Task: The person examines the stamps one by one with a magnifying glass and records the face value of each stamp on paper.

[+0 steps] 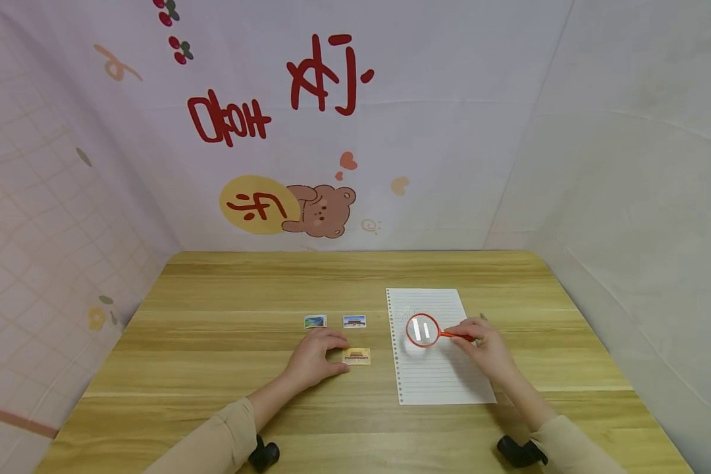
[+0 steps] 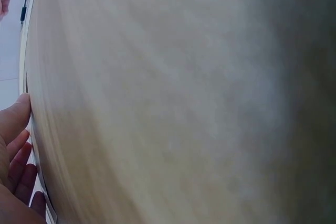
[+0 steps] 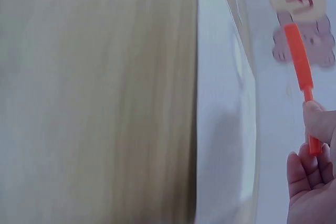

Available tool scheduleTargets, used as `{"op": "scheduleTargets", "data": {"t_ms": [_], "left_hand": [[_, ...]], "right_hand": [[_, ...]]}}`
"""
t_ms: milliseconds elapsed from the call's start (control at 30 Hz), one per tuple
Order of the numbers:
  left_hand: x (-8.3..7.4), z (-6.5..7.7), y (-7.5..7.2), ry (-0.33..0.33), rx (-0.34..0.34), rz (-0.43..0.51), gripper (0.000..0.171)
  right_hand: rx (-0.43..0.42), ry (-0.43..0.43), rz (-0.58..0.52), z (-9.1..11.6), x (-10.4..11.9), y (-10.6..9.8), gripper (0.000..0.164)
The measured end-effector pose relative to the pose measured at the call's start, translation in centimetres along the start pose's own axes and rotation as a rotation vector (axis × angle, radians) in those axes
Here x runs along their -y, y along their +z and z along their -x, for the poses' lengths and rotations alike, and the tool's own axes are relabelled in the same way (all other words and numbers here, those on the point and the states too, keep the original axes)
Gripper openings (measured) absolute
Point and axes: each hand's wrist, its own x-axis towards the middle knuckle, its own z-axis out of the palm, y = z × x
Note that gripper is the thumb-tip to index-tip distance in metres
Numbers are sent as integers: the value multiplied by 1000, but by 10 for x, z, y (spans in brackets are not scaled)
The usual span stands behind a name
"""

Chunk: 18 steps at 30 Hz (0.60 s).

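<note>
Magnifying glass [image 1: 432, 332] held above lined paper [image 1: 432, 378]

Thumb and fingers of the right hand [image 1: 487, 347] pinch its red handle [image 1: 445, 334], the lens [image 1: 422, 330] over the sheet's upper half. The left hand [image 1: 314, 357] has thumb and fingers spread at the left side of a small yellow card [image 1: 357, 357]; whether they touch it I cannot tell. Just beyond lie a green-blue card [image 1: 315, 321] and a building card [image 1: 354, 321], on a wooden table [image 1: 213, 355]

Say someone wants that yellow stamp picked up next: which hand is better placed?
The left hand, I'd judge: it is at the left edge of the yellow stamp. The right hand is farther off and holds the red magnifying glass above the lined paper.
</note>
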Motion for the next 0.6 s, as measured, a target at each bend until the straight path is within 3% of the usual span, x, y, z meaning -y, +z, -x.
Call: {"op": "scheduleTargets", "data": {"t_ms": [300, 600], "left_hand": [[0, 1, 0, -8, -1, 1, 35], [0, 1, 0, -13, -3, -1, 35]], "right_hand": [[-72, 243, 100, 15, -24, -54, 14], [-146, 369, 248, 33, -50, -101, 23]]}}
